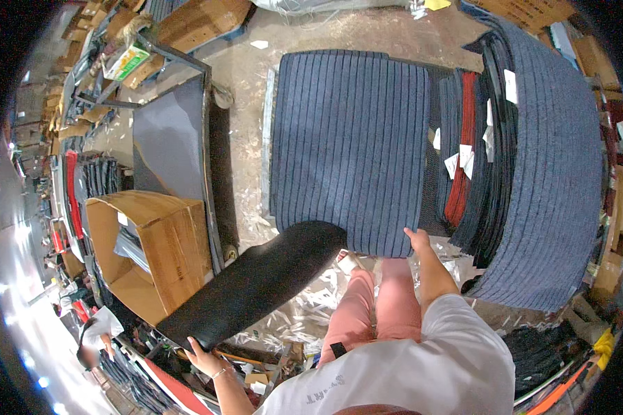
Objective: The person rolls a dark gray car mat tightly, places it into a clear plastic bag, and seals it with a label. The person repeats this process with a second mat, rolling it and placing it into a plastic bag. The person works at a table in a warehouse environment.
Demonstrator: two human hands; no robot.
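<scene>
A large blue-grey ribbed mat (346, 145) lies on top of a low pile in front of me. My right hand (417, 241) is closed on its near right corner, thumb on top. A long black smooth sheet (256, 283), perhaps a mat's rubber underside, slants from the pile's near left corner down to the lower left. My left hand (204, 360) is closed on the sheet's lower end, near its edge. How the black sheet joins the pile is hidden under its curled end. The fingers beneath both edges are out of sight.
Right of the pile stand folded dark mats (488, 145), a red one (464, 152) and a big blue roll (554, 173). At left are an opened cardboard box (173, 242) and a metal-framed cart (204, 131). White scraps (291, 318) litter the floor. Another person (100, 335) is at lower left.
</scene>
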